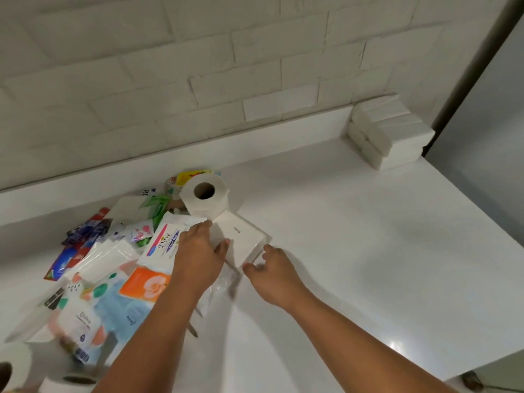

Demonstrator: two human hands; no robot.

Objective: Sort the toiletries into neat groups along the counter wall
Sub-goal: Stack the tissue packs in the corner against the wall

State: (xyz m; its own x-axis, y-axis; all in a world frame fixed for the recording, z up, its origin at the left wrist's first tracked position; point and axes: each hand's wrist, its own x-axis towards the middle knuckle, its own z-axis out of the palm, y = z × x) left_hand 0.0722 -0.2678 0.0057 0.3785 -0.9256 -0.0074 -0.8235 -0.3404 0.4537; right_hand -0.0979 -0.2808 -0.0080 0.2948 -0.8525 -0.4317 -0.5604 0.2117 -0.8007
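Between the two hands, a white tissue pack (241,241) lies flat on the counter (354,236).
Head view: the left hand (198,251), fingers straight, rests its thumb on the pack's left side. The right hand (272,268) curls at its near corner, and I cannot tell whether it grips. The pack is plain white and film-wrapped with small print, so it is likely light, soft and slick, and best clasped by both long sides.

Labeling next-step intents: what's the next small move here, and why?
Probably close both hands on the white tissue pack and lift it toward the stack of white packs in the far right corner. The left hand and right hand flank it, and it looks like those already grouped there.
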